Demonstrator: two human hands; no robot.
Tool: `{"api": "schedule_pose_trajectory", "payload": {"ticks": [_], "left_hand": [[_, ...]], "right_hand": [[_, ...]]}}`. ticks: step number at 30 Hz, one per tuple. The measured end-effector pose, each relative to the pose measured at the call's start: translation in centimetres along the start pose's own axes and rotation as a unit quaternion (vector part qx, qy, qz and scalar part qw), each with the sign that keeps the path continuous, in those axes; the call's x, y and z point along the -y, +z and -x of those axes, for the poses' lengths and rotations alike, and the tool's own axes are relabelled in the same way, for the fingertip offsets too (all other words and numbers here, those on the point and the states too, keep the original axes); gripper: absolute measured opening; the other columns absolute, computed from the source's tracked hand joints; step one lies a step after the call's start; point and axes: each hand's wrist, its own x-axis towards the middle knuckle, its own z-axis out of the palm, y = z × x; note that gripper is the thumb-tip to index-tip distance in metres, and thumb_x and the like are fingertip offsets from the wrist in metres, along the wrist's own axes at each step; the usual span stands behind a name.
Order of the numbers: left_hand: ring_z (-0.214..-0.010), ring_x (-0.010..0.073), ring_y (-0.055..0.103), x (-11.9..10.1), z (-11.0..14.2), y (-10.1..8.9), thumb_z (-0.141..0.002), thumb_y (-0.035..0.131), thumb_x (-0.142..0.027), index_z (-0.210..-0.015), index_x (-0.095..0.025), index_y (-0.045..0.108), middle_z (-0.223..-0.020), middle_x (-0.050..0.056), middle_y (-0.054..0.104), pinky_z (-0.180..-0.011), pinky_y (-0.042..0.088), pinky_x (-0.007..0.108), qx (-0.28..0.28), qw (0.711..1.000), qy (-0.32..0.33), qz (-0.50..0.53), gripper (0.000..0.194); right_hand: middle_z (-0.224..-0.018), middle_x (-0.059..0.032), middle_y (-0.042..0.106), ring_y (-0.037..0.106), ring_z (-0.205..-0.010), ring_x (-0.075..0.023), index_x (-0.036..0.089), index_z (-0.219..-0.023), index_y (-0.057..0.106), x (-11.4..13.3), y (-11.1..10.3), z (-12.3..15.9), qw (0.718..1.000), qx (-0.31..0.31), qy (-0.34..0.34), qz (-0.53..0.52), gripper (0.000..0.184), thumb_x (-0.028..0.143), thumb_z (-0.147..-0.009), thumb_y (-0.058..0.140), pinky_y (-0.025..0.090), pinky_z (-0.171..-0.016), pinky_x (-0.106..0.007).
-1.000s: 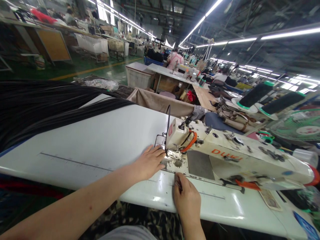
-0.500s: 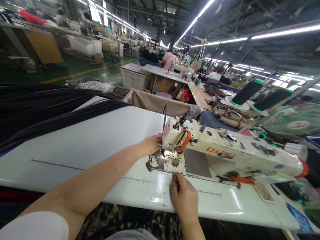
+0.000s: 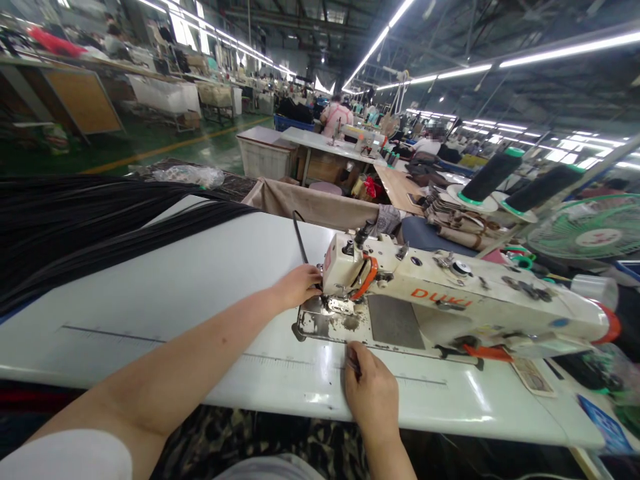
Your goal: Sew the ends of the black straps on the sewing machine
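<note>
My left hand [image 3: 299, 285] reaches to the left side of the sewing machine's head [image 3: 337, 263], with its fingers bent together and the tips partly hidden beside the machine. A thin black strip [image 3: 301, 239] rises from behind these fingers, its upper end bent over; the hand appears to pinch its lower part. On the tabletop in front of the machine's metal plate [image 3: 320, 325], my right hand [image 3: 373, 387] rests with curled fingers. Something dark shows between its thumb and fingers, too hidden to name.
Long black strips [image 3: 100, 233] lie heaped over the table's left part. Behind the table is a beige fabric-lined bin [image 3: 320, 203]. Black thread cones [image 3: 493, 175] and a green fan [image 3: 590, 230] stand at right. A printed ruler line [image 3: 280, 361] crosses the white tabletop [image 3: 200, 287]. People sit farther back.
The black strip's upper end has swung left, away from the machine's head. My left hand has shifted slightly left; my right hand stays nearly in place. The whole view has moved slightly.
</note>
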Motion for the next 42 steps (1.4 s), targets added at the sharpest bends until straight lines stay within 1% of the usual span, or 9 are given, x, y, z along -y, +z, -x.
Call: {"api": "schedule_pose_trajectory", "payload": {"ticks": [3,6,10,15,23,29,35,40,42], "left_hand": [[-0.108,0.028,0.064,-0.8,1.5,-0.7,-0.096,0.067,-0.034,-0.103,-0.022,0.078,-0.109,0.009,0.073,-0.101,0.049,0.044,-0.01,1.0,-0.011,-0.017,0.018],[-0.102,0.0256,0.064,-1.7,2.7,-0.9,-0.094,0.068,-0.029,-0.094,-0.022,0.076,-0.101,0.006,0.073,-0.096,0.049,0.041,-0.015,0.999,-0.025,-0.02,0.01],[-0.099,0.0228,0.064,-2.8,3.3,-0.6,-0.092,0.069,-0.02,-0.085,-0.021,0.073,-0.097,0.004,0.07,-0.091,0.05,0.035,-0.016,0.998,-0.051,-0.011,0.007],[-0.089,0.0199,0.064,-4.5,4.1,-0.2,-0.091,0.07,-0.018,-0.084,-0.02,0.07,-0.094,0.004,0.066,-0.08,0.051,0.031,-0.025,0.994,-0.108,-0.002,0.008],[-0.087,0.0156,0.066,-7.9,5.8,0.7,-0.091,0.064,-0.014,-0.096,-0.019,0.069,-0.108,0.005,0.066,-0.08,0.052,0.027,-0.016,0.983,-0.184,0.014,0.009],[-0.098,0.0201,0.068,-10.8,6.0,1.4,-0.092,0.063,-0.019,-0.111,-0.016,0.068,-0.116,0.01,0.064,-0.089,0.055,0.03,0.007,0.976,-0.218,0.023,0.02],[-0.109,0.0264,0.067,-13.4,5.5,0.7,-0.098,0.053,-0.028,-0.12,-0.011,0.065,-0.123,0.015,0.061,-0.103,0.053,0.036,0.063,0.965,-0.253,0.007,0.03],[-0.118,0.0269,0.066,-14.3,6.0,0.2,-0.093,0.044,-0.009,-0.146,-0.004,0.047,-0.137,0.02,0.055,-0.108,0.05,0.035,0.137,0.961,-0.238,-0.027,0.054],[-0.12,0.0273,0.066,-14.7,6.5,0.1,-0.093,0.045,-0.008,-0.152,-0.002,0.039,-0.145,0.023,0.05,-0.108,0.051,0.035,0.16,0.961,-0.221,-0.038,0.06]], "right_hand": [[-0.083,-0.0028,0.076,0.068,-0.072,-0.0202,0.02,-0.111,0.068,0.0,0.1,-0.1,1.0,-0.005,-0.005,0.003,0.03,0.014,-0.088,0.05,0.045,-0.066,-0.03],[-0.084,-0.0032,0.076,0.068,-0.072,-0.0204,0.019,-0.111,0.068,0.1,0.1,-0.1,1.0,-0.007,-0.005,0.007,0.031,0.013,-0.086,0.05,0.045,-0.068,-0.03],[-0.085,-0.0036,0.076,0.068,-0.073,-0.0203,0.019,-0.112,0.068,0.2,0.0,0.1,1.0,-0.001,0.0,0.009,0.033,0.012,-0.086,0.05,0.045,-0.069,-0.03],[-0.084,-0.0034,0.076,0.068,-0.073,-0.0208,0.019,-0.111,0.068,0.2,0.0,0.1,1.0,0.01,0.01,0.008,0.033,0.012,-0.085,0.049,0.044,-0.068,-0.03],[-0.084,-0.0034,0.075,0.068,-0.074,-0.022,0.019,-0.11,0.068,0.4,-0.1,-0.2,0.999,0.027,0.024,-0.004,0.034,0.011,-0.083,0.05,0.043,-0.068,-0.032],[-0.085,-0.0037,0.075,0.068,-0.075,-0.0216,0.02,-0.111,0.067,0.4,-0.1,-0.1,1.0,0.022,0.02,-0.001,0.034,0.011,-0.083,0.05,0.044,-0.069,-0.031],[-0.088,-0.004,0.076,0.068,-0.077,-0.0213,0.019,-0.111,0.067,0.5,-0.2,0.0,1.0,0.021,0.021,-0.008,0.036,0.01,-0.08,0.051,0.045,-0.072,-0.03],[-0.088,-0.0059,0.076,0.068,-0.078,-0.0225,0.017,-0.112,0.069,0.5,-0.1,0.3,0.999,0.014,0.021,-0.02,0.038,0.009,-0.079,0.051,0.048,-0.073,-0.031],[-0.089,-0.0071,0.076,0.069,-0.08,-0.0233,0.016,-0.115,0.069,0.3,0.0,0.5,0.999,0.011,0.023,-0.033,0.04,0.01,-0.079,0.051,0.05,-0.074,-0.032]]}}
